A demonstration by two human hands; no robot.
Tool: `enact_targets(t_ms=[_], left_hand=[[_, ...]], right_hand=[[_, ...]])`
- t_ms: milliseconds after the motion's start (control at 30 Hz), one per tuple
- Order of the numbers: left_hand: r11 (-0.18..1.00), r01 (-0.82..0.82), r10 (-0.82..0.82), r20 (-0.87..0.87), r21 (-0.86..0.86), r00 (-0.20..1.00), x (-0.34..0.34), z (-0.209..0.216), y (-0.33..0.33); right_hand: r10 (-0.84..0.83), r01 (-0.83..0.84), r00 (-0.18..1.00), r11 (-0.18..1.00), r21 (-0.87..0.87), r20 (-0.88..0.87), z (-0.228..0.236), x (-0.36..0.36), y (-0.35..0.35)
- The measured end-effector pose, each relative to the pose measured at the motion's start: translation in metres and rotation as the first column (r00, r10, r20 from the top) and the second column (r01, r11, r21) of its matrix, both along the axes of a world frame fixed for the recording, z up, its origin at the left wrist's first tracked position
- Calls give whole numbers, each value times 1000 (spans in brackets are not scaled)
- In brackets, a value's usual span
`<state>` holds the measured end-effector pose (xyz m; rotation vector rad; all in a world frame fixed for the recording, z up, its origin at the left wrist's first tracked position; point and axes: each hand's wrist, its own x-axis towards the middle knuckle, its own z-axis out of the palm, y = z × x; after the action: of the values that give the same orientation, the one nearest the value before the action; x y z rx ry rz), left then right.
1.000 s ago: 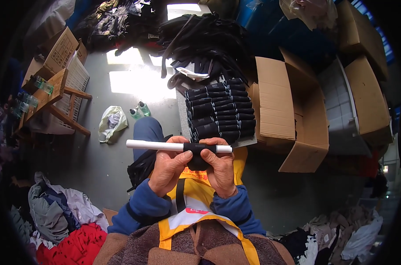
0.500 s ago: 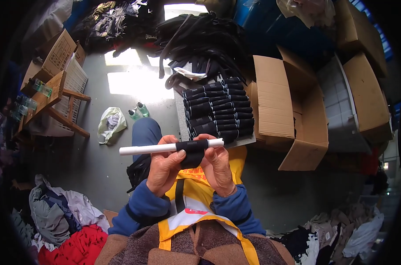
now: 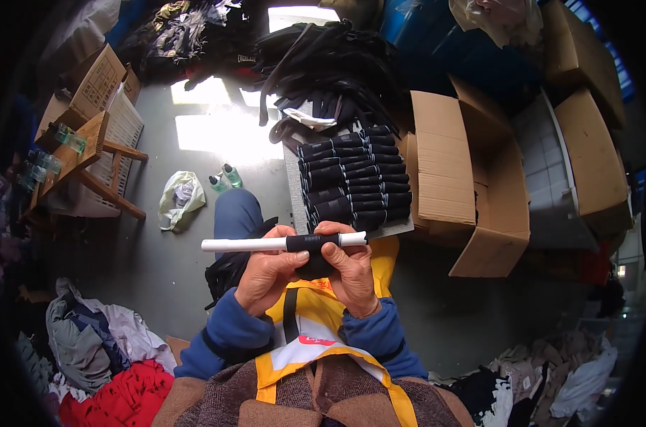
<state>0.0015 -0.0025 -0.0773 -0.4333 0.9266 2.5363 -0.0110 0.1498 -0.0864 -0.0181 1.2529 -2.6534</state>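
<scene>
A white tube (image 3: 241, 245) lies crosswise in front of me, above my lap. Around its right half is wrapped a black fabric strip (image 3: 313, 243), and a short flap of it hangs below the tube between my hands. My left hand (image 3: 269, 276) is closed on the strip's left end, thumb in front and fingers behind the tube. With its thumb on the front, my right hand (image 3: 351, 276) pinches the strip's right end against the tube. The tube's right tip sticks out past the right fingers. Some fingers are hidden behind the tube.
Rows of rolled black fabric pieces (image 3: 355, 174) lie on a grey platform ahead, with long black strips (image 3: 323, 64) heaped behind. An open carton (image 3: 444, 160) stands right. At left are a wooden stool (image 3: 88, 158), a plastic bag (image 3: 179, 203) and green bottles (image 3: 230, 175).
The hanging flap of black fabric has become shorter, with more of it wound on the tube. The tube and both hands have shifted slightly to the right.
</scene>
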Motion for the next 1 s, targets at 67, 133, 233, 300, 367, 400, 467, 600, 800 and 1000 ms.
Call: enact_targets(t_ms=[67,133,233,300,367,400,467,600,800,1000], left_hand=[[1000,3,-3,-5,3,1000,0,4,-2],[1000,7,-7,-12,7,1000,0,7,-3],[999,-46,47,-7,27,999,-1,11,1],[997,-72,72,-6,38,997,-1,11,3],[994,-102,104,-40,46,994,0,9,4],[992,-117,120,-56,50,991,1,8,5],[988,-142,147,-88,62,985,2,5,4],[976,-202,212,-145,80,966,2,4,6],[992,-126,124,-128,-5,984,0,10,7],[987,-156,150,-164,-25,975,1,0,8]], right_hand=[[2,-2,1000,1000,-4,8,0,0,0],[9,-9,1000,1000,-13,25,0,0,0],[13,-11,999,1000,-28,37,1,0,-1],[13,-12,999,999,-34,42,1,0,-1],[35,-29,996,997,-78,79,-1,1,0],[47,-37,994,994,-99,96,-1,1,0],[53,-39,992,992,-119,116,-1,1,0],[50,-28,988,988,-149,149,0,0,0],[23,-4,991,990,-142,133,2,-1,1],[1,20,988,991,-129,155,-2,-2,5]])
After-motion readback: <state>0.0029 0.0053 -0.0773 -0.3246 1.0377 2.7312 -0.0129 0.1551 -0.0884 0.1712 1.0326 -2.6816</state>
